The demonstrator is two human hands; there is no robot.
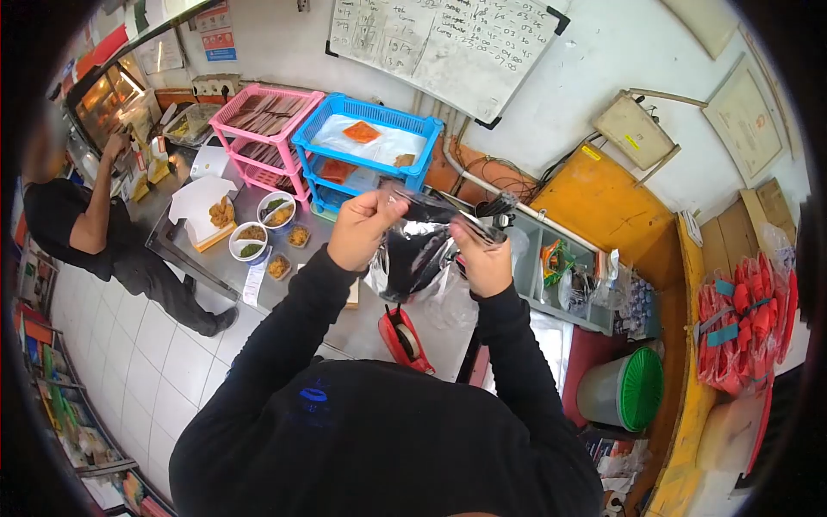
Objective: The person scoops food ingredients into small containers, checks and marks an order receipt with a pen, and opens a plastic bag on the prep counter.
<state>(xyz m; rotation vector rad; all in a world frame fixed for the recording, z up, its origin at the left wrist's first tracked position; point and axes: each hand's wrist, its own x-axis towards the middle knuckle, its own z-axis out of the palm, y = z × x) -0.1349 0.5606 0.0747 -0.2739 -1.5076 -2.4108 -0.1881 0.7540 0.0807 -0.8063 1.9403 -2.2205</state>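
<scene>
Between my two hands, above the steel counter [345, 332], hangs a shiny black plastic bag [416, 250]. My left hand [365, 231] pinches its upper left edge, thumb on top. On the upper right edge, my right hand [485, 261] grips with the thumb forward. Light glints off the bag's crumpled surface, and what it contains, if anything, cannot be made out. A red tape dispenser [403, 338] stands just below the bag, with clear crumpled plastic [452, 310] beside it.
Left of my hands are food bowls [250, 243], small food tubs [278, 266] and an open box [204, 214]. Behind are blue trays [366, 129] and pink trays [263, 116]. A grey divided bin [560, 297] stands right. Another person [86, 220] works at far left.
</scene>
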